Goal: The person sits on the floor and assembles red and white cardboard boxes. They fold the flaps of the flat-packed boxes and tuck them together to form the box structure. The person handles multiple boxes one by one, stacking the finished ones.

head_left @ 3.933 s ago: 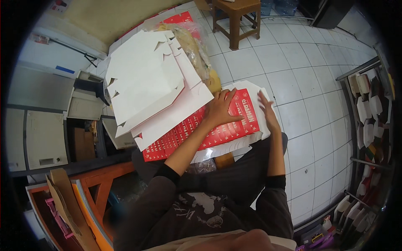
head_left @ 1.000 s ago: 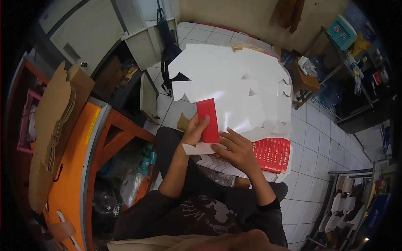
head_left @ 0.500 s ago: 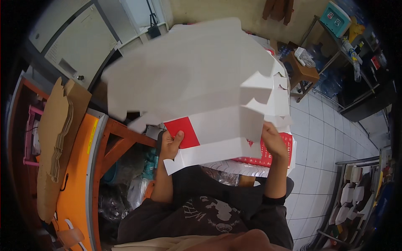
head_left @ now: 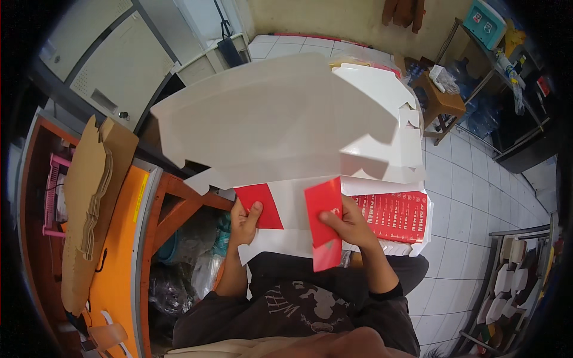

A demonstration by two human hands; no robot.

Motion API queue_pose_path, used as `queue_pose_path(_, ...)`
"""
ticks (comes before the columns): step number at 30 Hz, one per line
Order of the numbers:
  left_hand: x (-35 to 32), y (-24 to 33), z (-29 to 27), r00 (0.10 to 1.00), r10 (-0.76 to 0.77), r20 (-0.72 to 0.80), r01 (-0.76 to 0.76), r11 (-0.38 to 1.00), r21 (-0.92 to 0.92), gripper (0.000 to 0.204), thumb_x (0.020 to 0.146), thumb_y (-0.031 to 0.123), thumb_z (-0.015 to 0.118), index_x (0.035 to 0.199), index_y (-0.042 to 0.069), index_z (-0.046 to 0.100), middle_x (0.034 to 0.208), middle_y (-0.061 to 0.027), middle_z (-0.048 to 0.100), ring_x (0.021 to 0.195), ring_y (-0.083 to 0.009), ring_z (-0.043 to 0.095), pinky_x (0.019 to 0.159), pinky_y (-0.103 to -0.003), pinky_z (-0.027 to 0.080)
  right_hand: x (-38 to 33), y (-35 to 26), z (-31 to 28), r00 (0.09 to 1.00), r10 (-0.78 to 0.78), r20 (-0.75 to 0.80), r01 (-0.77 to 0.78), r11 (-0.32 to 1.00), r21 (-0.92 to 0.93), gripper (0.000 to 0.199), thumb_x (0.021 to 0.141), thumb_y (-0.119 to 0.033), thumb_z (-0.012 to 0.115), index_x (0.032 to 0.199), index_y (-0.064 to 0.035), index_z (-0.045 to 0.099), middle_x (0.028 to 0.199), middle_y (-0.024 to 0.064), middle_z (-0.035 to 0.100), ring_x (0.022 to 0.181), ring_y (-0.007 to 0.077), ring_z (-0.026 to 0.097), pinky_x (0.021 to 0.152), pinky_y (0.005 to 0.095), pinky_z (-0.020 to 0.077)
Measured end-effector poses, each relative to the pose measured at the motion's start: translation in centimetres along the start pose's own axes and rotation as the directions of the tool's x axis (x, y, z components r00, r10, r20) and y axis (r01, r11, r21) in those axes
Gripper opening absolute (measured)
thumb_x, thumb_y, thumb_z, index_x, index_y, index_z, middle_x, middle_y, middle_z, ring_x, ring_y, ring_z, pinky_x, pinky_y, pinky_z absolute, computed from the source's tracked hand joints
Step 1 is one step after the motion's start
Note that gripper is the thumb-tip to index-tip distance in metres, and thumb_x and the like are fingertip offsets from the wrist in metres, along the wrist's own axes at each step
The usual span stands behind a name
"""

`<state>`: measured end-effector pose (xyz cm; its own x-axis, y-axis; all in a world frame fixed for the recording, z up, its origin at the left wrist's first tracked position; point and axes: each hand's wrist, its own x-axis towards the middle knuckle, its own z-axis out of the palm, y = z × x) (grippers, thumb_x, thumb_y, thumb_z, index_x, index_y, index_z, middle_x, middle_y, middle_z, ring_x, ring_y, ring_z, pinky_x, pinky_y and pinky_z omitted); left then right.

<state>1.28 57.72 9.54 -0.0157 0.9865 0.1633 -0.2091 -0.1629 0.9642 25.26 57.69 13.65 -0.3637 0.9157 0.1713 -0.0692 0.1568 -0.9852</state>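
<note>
A large white cardboard box blank [head_left: 250, 125] is held up over my lap, its wide panel reaching away from me. My left hand [head_left: 243, 222] grips its near left part, the thumb pressed on a folded-in red flap [head_left: 262, 209]. My right hand [head_left: 352, 225] is closed on a second red flap [head_left: 322, 200] at the near right, which stands bent inward, thumb on its red face. The fingers of both hands are mostly hidden behind the card. More white blanks [head_left: 382, 89] lie in a pile beyond and to the right, with a red printed panel [head_left: 400, 218] by my right wrist.
Brown cardboard sheets [head_left: 83, 221] lean on an orange table [head_left: 116, 256] at my left. Plastic bags [head_left: 170, 292] sit beneath it. A grey metal cabinet [head_left: 119, 65] stands far left. At the right are a brown stool [head_left: 439, 98] and a rack of folded boxes [head_left: 504, 280].
My right hand has moved left and bent the right end of the blank inward, so its red face now shows. The raised blank has come lower, uncovering more of the pile.
</note>
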Motion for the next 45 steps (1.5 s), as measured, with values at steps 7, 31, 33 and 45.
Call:
queue_pose_path(7, 1.7, 2.5, -3.2, 0.995, -0.099, -0.010, 0.086, 0.804, 0.589, 0.027, 0.089, 0.014, 0.060, 0.111, 0.004, 0.047, 0.093, -0.0021, 0.047, 0.085, -0.0098, 0.048, 0.078, -0.024, 0.041, 0.8, 0.9, -1.1, 0.974, 0.212, -0.079, -0.215, 0.976, -0.037, 0.034, 0.095, -0.026, 0.050, 0.113, 0.0030, 0.052, 0.081, 0.0078, 0.061, 0.076, 0.0116, 0.054, 0.072, 0.0293, 0.0451)
queue_pose_path(31, 2.9, 5.0, 3.7, 0.995, -0.074, -0.061, 0.043, 0.914, -0.404, 0.026, 0.097, 0.014, 0.047, 0.114, -0.003, 0.054, 0.106, -0.0098, 0.062, 0.097, -0.0158, 0.061, 0.087, -0.029, 0.049, 1.7, 2.6, 3.0, 0.736, -0.666, -0.120, 0.536, 0.682, -0.498, 0.035, 0.089, -0.034, 0.055, 0.107, -0.0059, 0.065, 0.100, 0.0126, 0.063, 0.076, 0.0283, 0.060, 0.069, 0.0355, 0.0514)
queue_pose_path(33, 2.8, 4.1, 3.6, 0.995, -0.049, -0.084, 0.014, 0.927, -0.376, 0.025, 0.096, 0.013, 0.049, 0.114, -0.003, 0.053, 0.108, -0.0105, 0.062, 0.097, -0.0161, 0.061, 0.086, -0.030, 0.050, 2.3, 2.3, 3.6, 0.696, -0.674, -0.247, 0.542, 0.719, -0.435, 0.035, 0.093, -0.032, 0.050, 0.102, -0.0022, 0.064, 0.095, 0.0138, 0.064, 0.076, 0.0267, 0.061, 0.068, 0.0344, 0.0509)
queue_pose_path(45, 2.4, 3.6, 3.7, 0.999, -0.038, -0.028, 0.025, 0.925, -0.380, 0.021, 0.096, 0.011, 0.048, 0.109, -0.002, 0.057, 0.101, -0.0090, 0.063, 0.091, -0.0133, 0.061, 0.080, -0.028, 0.050, 3.2, 0.1, 1.8, 0.778, -0.509, -0.369, 0.361, 0.842, -0.400, 0.028, 0.091, -0.028, 0.051, 0.101, -0.0062, 0.067, 0.102, 0.0093, 0.062, 0.094, 0.0287, 0.058, 0.083, 0.0393, 0.0491)
